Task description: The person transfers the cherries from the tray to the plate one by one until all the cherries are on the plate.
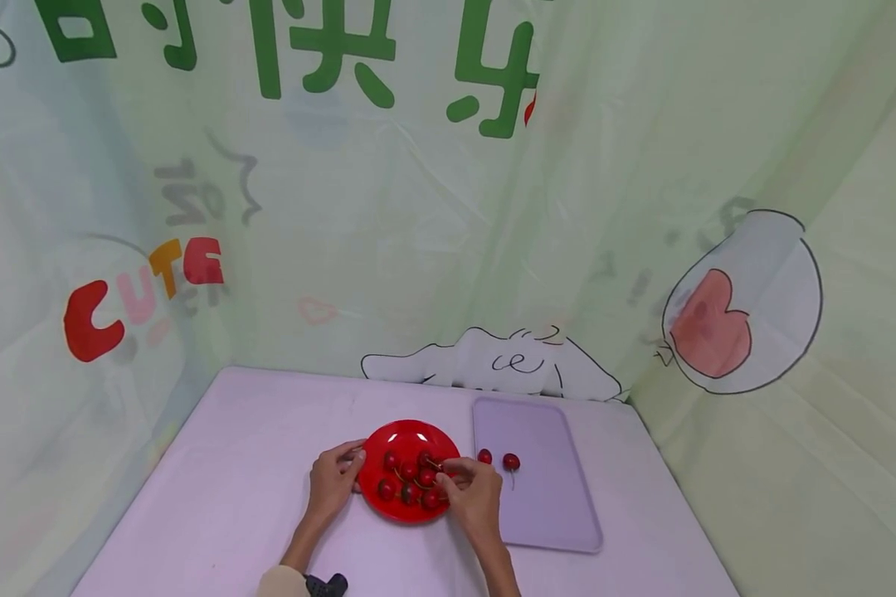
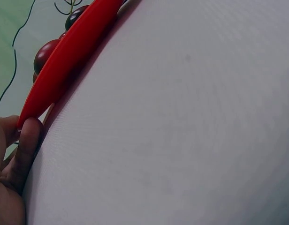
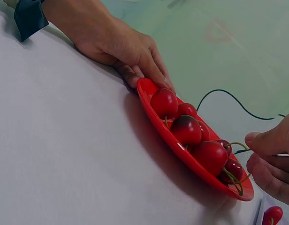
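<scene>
A round red plate (image 1: 412,431) holds several dark red cherries (image 1: 408,471) with green stems. My left hand (image 1: 332,481) grips the plate's left rim, its thumb on top and fingers below, as the left wrist view shows. Over the right side of the plate, my right hand (image 1: 478,497) pinches the stem of a cherry (image 3: 223,146) between thumb and fingertip. That cherry is still among the others at the plate's edge. In the right wrist view the fingers (image 3: 269,176) of this hand hang just beyond the rim.
A flat lilac tray (image 1: 552,506) lies right of the plate, with one cherry (image 1: 511,462) and another cherry (image 1: 484,456) near its left side. The pale table (image 1: 231,464) meets a printed curtain (image 1: 418,249) at the back and sides.
</scene>
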Demonstrator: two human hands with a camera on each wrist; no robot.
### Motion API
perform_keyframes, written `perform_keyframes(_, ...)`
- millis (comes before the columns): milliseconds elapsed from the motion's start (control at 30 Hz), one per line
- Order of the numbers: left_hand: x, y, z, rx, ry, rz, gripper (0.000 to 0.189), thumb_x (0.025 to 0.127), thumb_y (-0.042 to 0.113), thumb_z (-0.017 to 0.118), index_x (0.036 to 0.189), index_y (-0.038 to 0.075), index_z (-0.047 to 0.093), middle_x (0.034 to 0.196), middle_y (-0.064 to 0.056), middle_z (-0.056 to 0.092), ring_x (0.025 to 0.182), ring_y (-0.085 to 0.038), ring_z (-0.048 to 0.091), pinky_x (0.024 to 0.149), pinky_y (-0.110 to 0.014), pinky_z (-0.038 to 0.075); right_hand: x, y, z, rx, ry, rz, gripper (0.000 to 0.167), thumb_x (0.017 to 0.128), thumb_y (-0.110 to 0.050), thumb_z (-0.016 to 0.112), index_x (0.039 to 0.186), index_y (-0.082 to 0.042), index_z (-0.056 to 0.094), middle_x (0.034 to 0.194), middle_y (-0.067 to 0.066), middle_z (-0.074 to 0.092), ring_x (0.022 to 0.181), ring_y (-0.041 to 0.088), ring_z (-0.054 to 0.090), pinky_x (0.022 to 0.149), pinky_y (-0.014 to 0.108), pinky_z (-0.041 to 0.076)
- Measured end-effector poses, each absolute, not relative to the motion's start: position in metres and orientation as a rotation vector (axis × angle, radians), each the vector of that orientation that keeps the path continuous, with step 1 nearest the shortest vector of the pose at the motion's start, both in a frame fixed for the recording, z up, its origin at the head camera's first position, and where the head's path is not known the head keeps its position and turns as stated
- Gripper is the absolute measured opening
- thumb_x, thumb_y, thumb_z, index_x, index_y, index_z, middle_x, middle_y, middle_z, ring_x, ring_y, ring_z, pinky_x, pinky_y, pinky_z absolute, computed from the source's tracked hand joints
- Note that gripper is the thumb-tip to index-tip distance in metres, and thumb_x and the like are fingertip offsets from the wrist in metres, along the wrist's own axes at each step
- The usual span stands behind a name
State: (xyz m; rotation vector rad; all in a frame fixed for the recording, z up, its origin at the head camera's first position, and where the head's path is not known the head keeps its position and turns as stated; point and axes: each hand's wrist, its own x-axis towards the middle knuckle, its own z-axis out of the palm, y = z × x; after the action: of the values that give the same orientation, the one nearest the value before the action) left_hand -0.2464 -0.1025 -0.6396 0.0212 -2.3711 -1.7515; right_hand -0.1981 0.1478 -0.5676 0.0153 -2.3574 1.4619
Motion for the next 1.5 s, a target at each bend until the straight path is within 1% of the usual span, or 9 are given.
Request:
perform_keyframes(133,-0.246,-0.103,-0.639,0.024,-2.374,-1.751,0.033,0.108,0.015,0.07,0.14,0.007,0.074,0.119,-0.019,0.079,0.051,-0.009,0.063,0.058,-0.017,0.057,-0.199,0.155,-0.57,0.002,-2.258,1.487,0.019,0.083,0.006,0.089,0.102,0.004,0.085,0.091,0.016,0.083,0.066,0.004,0.07,0.065,0.016,0.061)
perform_keyframes(233,-0.247,-0.104,-0.638,0.035,-2.381,-1.736,0.033,0.108,0.015,0.07,0.14,0.008,0.073,0.119,-0.018,0.079,0.052,-0.009,0.063,0.058,-0.016,0.056,-0.202,0.161,-0.574,-0.055,-2.226,1.49,0.02,0.082,0.006,0.09,0.101,0.002,0.085,0.091,0.016,0.083,0.066,0.003,0.07,0.066,0.014,0.06)
perform_keyframes(533,-0.246,-0.105,-0.635,0.041,-2.391,-1.735,0.033,0.108,0.015,0.07,0.14,0.008,0.073,0.116,-0.019,0.079,0.053,-0.011,0.064,0.059,-0.017,0.057,-0.203,0.177,-0.582,-0.167,-2.162,1.432,0.024,0.082,0.003,0.092,0.105,-0.002,0.085,0.095,0.014,0.083,0.072,0.007,0.074,0.072,0.011,0.059)
perform_keyframes(667,-0.246,-0.105,-0.634,0.04,-2.391,-1.743,0.033,0.108,0.015,0.069,0.141,0.008,0.073,0.114,-0.019,0.079,0.053,-0.011,0.064,0.059,-0.017,0.057,-0.2,0.182,-0.58,-0.202,-2.125,1.444,0.025,0.084,0.0,0.092,0.107,-0.002,0.085,0.095,0.014,0.083,0.072,0.003,0.072,0.073,0.008,0.058)
perform_keyframes(900,-0.247,-0.103,-0.635,0.041,-2.397,-1.732,0.034,0.108,0.015,0.069,0.141,0.007,0.073,0.118,-0.019,0.079,0.053,-0.011,0.064,0.059,-0.016,0.056,-0.199,0.191,-0.579,-0.194,-2.067,1.426,0.02,0.084,0.003,0.091,0.103,0.001,0.084,0.094,0.019,0.082,0.071,0.004,0.074,0.072,0.007,0.057)
perform_keyframes(1100,-0.248,-0.103,-0.637,0.053,-2.399,-1.73,0.034,0.108,0.015,0.069,0.141,0.008,0.073,0.118,-0.019,0.079,0.053,-0.01,0.064,0.059,-0.016,0.056,-0.198,0.2,-0.582,-0.22,-2.041,1.435,0.023,0.083,0.006,0.091,0.104,0.007,0.082,0.096,0.024,0.082,0.07,-0.004,0.07,0.071,0.005,0.056)
perform_keyframes(1367,-0.247,-0.102,-0.639,0.039,-2.391,-1.737,0.034,0.108,0.015,0.07,0.141,0.008,0.073,0.119,-0.02,0.079,0.053,-0.012,0.064,0.059,-0.017,0.057,-0.198,0.211,-0.583,-0.262,-1.984,1.438,0.023,0.08,0.012,0.09,0.101,0.007,0.083,0.094,0.026,0.082,0.067,-0.011,0.067,0.069,0.005,0.055)
perform_keyframes(1433,-0.247,-0.102,-0.64,0.042,-2.392,-1.738,0.034,0.108,0.015,0.07,0.141,0.008,0.073,0.12,-0.02,0.079,0.053,-0.012,0.064,0.059,-0.017,0.057,-0.197,0.213,-0.584,-0.266,-1.981,1.429,0.023,0.081,0.011,0.09,0.102,0.008,0.082,0.094,0.027,0.081,0.066,-0.011,0.066,0.068,0.004,0.055)
perform_keyframes(1500,-0.247,-0.102,-0.64,0.044,-2.391,-1.738,0.034,0.108,0.016,0.07,0.141,0.008,0.073,0.119,-0.019,0.079,0.053,-0.012,0.064,0.058,-0.017,0.057,-0.195,0.215,-0.582,-0.27,-1.976,1.418,0.022,0.081,0.012,0.089,0.102,0.01,0.081,0.093,0.028,0.081,0.066,-0.008,0.068,0.067,0.005,0.055)
